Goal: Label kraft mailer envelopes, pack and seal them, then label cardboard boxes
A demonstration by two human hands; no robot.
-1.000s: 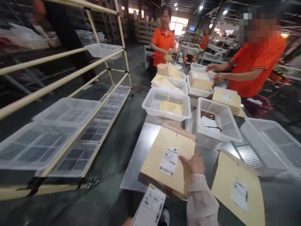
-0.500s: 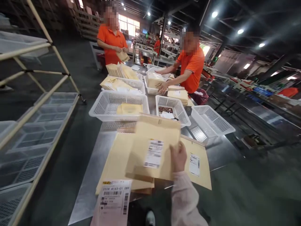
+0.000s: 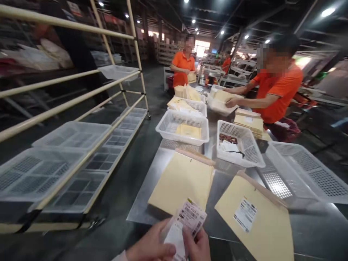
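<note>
Head view: shipping labels (image 3: 194, 214) are held pinched between the left hand (image 3: 154, 240) and right hand (image 3: 199, 246), at the near side of the kraft envelope stack (image 3: 179, 183) on the metal surface (image 3: 141, 203). Label separation is apparently in hand; a clean single peel would be called for next.

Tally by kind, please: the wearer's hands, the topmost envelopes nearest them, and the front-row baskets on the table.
Hands: 2 (left hand, right hand)
Envelopes: 2 (left envelope, right envelope)
Baskets: 3 (left basket, middle basket, right basket)
Total: 7
</note>
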